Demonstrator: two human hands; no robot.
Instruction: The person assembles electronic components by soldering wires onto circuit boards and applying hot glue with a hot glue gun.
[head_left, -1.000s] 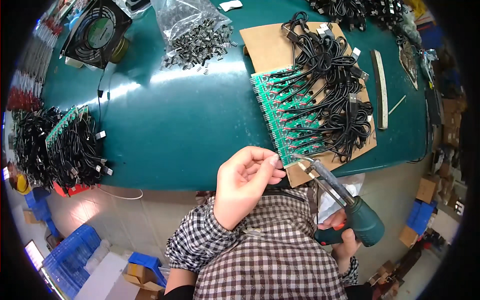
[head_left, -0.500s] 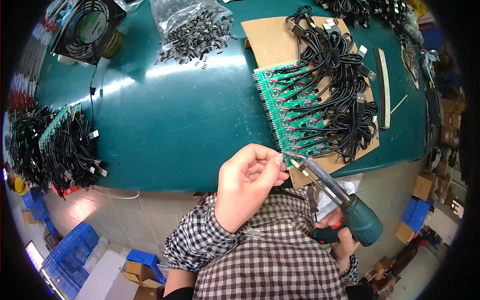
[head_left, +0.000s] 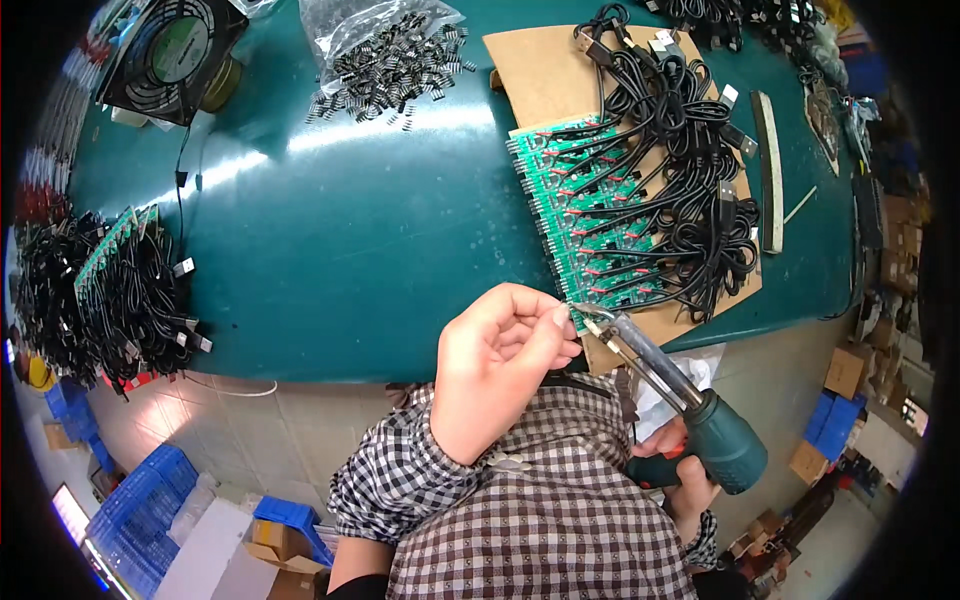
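Note:
My left hand [head_left: 495,375] is closed in a pinch at the near corner of a green circuit board panel [head_left: 560,215]. What sits between thumb and forefinger is too small to make out. In my right hand [head_left: 690,490] is a green soldering gun [head_left: 725,445], fingers around its handle. Its metal barrel slants up and left, and the bent tip is at the panel's near corner, close to my left fingertips. A row of pins lines the panel's left edge. Black USB cables [head_left: 690,175], joined to the panel by red-ended leads, lie bundled to its right.
A sheet of cardboard [head_left: 525,75] lies under the panel and cables. Small black pin parts [head_left: 395,70] spill from a clear bag at the back. A fan [head_left: 180,50] stands far left, above more cabled boards [head_left: 120,290]. On the right lies a pale strip [head_left: 768,170].
The panel, cables and other things on the table appear shifted very slightly in the picture. Both hands and the soldering gun keep nearly the same places.

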